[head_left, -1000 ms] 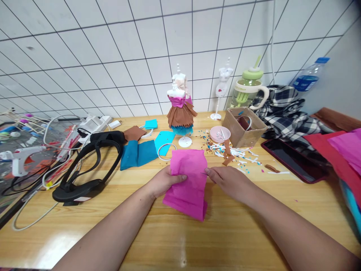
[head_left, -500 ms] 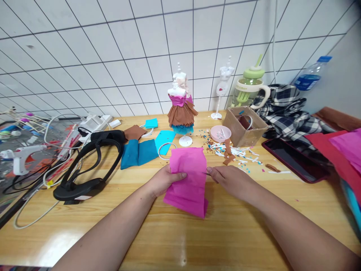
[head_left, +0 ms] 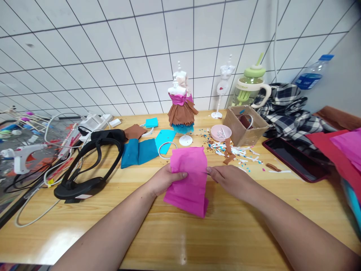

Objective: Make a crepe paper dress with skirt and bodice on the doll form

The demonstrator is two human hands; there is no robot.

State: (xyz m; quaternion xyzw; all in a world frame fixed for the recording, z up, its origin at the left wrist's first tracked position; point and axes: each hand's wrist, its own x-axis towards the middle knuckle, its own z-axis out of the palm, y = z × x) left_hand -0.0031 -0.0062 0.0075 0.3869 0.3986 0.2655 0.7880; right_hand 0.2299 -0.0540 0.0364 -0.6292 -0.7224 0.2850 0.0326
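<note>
A folded sheet of magenta paper [head_left: 191,188] is held up above the wooden table. My left hand [head_left: 165,180] pinches its left edge, with the thumb lying across the front. At the sheet's right edge, my right hand [head_left: 225,177] is closed on a thin metal tool [head_left: 208,173], whose tip reaches over the paper; most of the tool is hidden in the fingers. Behind the paper stands a small dress form [head_left: 182,109] in a magenta top and a brown and blue ruffled skirt. A white ring [head_left: 167,150] lies just behind my left hand.
Teal paper [head_left: 139,152] and a black head strap [head_left: 93,184] lie left. Right of the dress form are a pink dish [head_left: 220,133], paper scraps [head_left: 239,152], a cardboard box [head_left: 244,131], a green-lidded jug [head_left: 251,86] and a dark phone [head_left: 295,160]. A glue gun [head_left: 22,158] sits far left.
</note>
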